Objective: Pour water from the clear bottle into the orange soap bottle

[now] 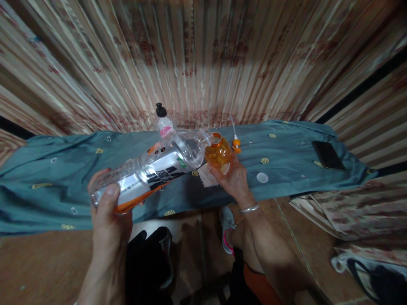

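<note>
My left hand point(110, 203) is wrapped round the base of a large clear plastic bottle point(155, 171) with a silver, black and orange label. The bottle lies tilted, nearly level, with its neck pointing right. Its mouth meets the opening of a small round orange bottle point(219, 153), which my right hand point(233, 176) grips from below and the right. Whether liquid is flowing between them I cannot tell. Just beyond the orange bottle lies an orange pump top point(236, 145) with a thin white tube. Under my right hand is a pale cloth or tissue point(208, 177).
A clear bottle with a black pump point(161, 111) stands behind the large bottle. On the teal cloth point(286, 156) lie a white round cap point(262, 177) and a dark phone point(328, 155). Pleated curtains point(203, 63) hang behind the table.
</note>
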Tool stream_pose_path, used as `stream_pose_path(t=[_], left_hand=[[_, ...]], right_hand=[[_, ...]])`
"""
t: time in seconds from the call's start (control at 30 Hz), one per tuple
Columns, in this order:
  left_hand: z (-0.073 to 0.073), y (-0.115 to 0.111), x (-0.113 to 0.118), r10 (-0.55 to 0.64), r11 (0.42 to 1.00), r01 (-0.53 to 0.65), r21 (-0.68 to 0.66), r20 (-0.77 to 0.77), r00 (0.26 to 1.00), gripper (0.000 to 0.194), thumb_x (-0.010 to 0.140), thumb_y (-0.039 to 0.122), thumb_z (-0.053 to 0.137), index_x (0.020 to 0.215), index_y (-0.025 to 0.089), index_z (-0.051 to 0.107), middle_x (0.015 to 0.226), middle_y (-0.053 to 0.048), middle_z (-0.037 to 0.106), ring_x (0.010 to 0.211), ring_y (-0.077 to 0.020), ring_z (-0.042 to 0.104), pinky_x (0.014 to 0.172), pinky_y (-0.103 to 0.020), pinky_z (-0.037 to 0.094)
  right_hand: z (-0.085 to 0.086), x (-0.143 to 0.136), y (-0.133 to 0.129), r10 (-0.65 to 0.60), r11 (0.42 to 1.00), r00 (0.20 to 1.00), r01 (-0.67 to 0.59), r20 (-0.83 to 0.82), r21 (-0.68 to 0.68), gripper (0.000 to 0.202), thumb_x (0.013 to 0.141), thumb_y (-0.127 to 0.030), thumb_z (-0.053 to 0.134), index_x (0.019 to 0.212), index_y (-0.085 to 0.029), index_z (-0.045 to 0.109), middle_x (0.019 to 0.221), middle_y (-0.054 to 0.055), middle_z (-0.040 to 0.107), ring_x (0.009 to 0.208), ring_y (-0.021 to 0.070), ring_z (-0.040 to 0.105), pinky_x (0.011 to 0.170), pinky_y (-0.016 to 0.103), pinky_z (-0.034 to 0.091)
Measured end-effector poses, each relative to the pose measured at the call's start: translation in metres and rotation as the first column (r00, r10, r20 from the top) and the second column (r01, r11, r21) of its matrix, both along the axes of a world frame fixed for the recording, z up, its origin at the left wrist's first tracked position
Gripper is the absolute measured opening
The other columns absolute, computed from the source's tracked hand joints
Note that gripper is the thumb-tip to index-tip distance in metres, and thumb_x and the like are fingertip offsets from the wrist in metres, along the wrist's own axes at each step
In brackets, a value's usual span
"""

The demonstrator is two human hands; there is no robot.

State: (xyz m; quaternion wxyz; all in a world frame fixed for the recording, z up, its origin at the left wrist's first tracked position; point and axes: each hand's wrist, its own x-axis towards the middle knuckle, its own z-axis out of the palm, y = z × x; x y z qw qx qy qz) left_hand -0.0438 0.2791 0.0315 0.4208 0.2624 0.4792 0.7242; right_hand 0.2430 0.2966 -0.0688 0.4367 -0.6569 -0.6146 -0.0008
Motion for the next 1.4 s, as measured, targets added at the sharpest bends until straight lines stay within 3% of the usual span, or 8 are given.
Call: stream_pose_path(t=[0.4, 0.7, 0.87, 1.03, 1.2, 1.4], left_hand=[[-0.002, 0.001, -0.003, -0.010, 1.000, 0.010, -0.004, 0.000, 1.000, 0.081, 0.027, 0.049, 0.110, 0.099, 0.029, 0.077, 0.095, 0.000, 0.080, 0.076, -0.0234, 0.068, 0.033, -0.027, 0.052], [-0.009, 0.000, -0.008, -0.032, 0.998, 0.034, 0.058, -0.032, 0.999, 0.070, 0.041, 0.047, 0.109, 0.102, 0.029, 0.079, 0.100, 0.000, 0.081, 0.080, -0.0211, 0.071, 0.049, -0.025, 0.060], [-0.011, -0.002, -0.009, -0.050, 0.995, 0.054, 0.081, -0.051, 0.997, 0.065, 0.048, 0.045, 0.106, 0.105, 0.027, 0.079, 0.098, 0.000, 0.078, 0.078, -0.0215, 0.069, 0.042, -0.024, 0.056], [-0.009, -0.003, -0.006, -0.050, 0.995, 0.053, 0.087, -0.034, 0.998, 0.062, 0.047, 0.044, 0.107, 0.100, 0.028, 0.080, 0.099, -0.001, 0.079, 0.077, -0.0203, 0.069, 0.040, -0.020, 0.050], [-0.010, -0.001, -0.007, -0.029, 0.997, 0.030, 0.069, -0.020, 0.999, 0.067, 0.041, 0.045, 0.109, 0.099, 0.027, 0.080, 0.098, -0.001, 0.079, 0.077, -0.0202, 0.069, 0.044, -0.021, 0.053], [-0.011, -0.001, -0.006, -0.035, 0.997, 0.035, 0.072, -0.010, 0.999, 0.067, 0.042, 0.045, 0.108, 0.101, 0.026, 0.080, 0.098, -0.001, 0.079, 0.076, -0.0198, 0.068, 0.039, -0.019, 0.044]], right_hand=[[0.003, 0.000, -0.001, 0.025, 1.000, 1.000, -0.025, -0.006, 0.019, 0.075, 0.097, -0.065, 0.073, 0.151, -0.016, 0.055, 0.132, 0.023, 0.081, 0.114, 0.0393, 0.082, 0.097, 0.055, 0.069], [0.004, -0.002, -0.002, 0.006, 1.000, 1.000, -0.006, -0.007, 0.003, 0.074, 0.095, -0.065, 0.074, 0.148, -0.015, 0.057, 0.131, 0.023, 0.082, 0.113, 0.0390, 0.082, 0.098, 0.053, 0.069], [0.004, -0.002, -0.001, 0.007, 1.000, 1.000, -0.007, -0.011, 0.004, 0.075, 0.095, -0.066, 0.075, 0.147, -0.014, 0.058, 0.131, 0.025, 0.081, 0.113, 0.0403, 0.082, 0.098, 0.055, 0.068], [0.004, -0.002, -0.001, 0.005, 1.000, 1.000, -0.005, -0.015, -0.010, 0.074, 0.095, -0.065, 0.076, 0.148, -0.017, 0.058, 0.131, 0.022, 0.082, 0.116, 0.0396, 0.081, 0.099, 0.054, 0.068], [0.003, -0.002, -0.001, -0.002, 1.000, 1.000, 0.002, -0.014, -0.005, 0.075, 0.095, -0.069, 0.075, 0.147, -0.017, 0.060, 0.133, 0.023, 0.081, 0.116, 0.0390, 0.081, 0.099, 0.054, 0.069], [0.002, -0.001, 0.000, -0.003, 1.000, 1.000, 0.003, -0.014, 0.003, 0.078, 0.094, -0.069, 0.074, 0.147, -0.014, 0.058, 0.130, 0.024, 0.081, 0.114, 0.0399, 0.082, 0.098, 0.055, 0.068]])
